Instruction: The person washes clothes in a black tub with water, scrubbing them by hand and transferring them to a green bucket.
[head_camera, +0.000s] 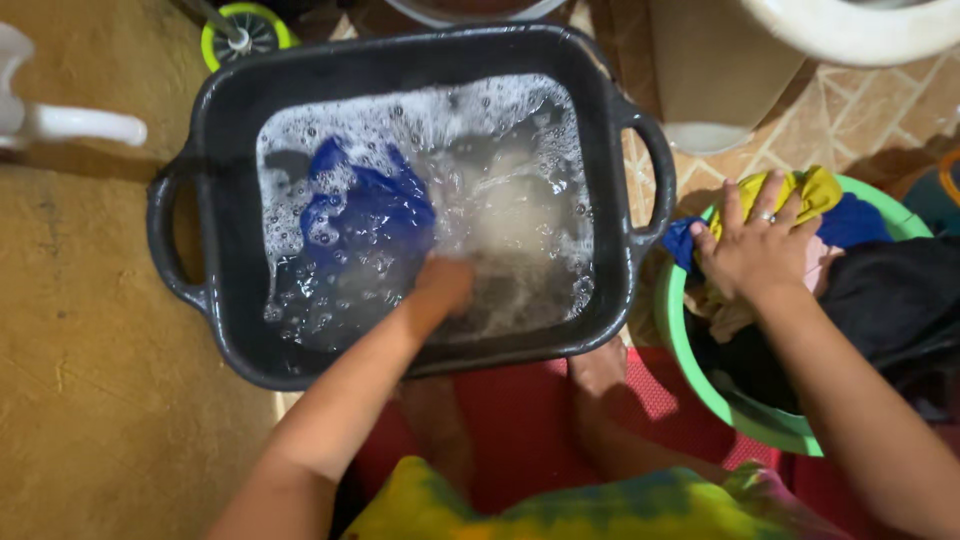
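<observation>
A black square tub (232, 90) with side handles holds soapy water and a blue cloth (365, 215) floating left of centre. My left hand (448, 282) is plunged into the suds at the tub's near side; its fingers are hidden under water, so what it holds is unclear. My right hand (752, 248), wearing a ring, lies spread flat on a yellow cloth (815, 188) that tops a heap of clothes in a green basin (680, 335) to the right.
Dark and blue garments (890, 290) fill the green basin. A white bucket (715, 80) stands behind it on tiled floor. A green-rimmed brush holder (245, 30) sits beyond the tub. A red mat (520, 420) lies under my bare feet.
</observation>
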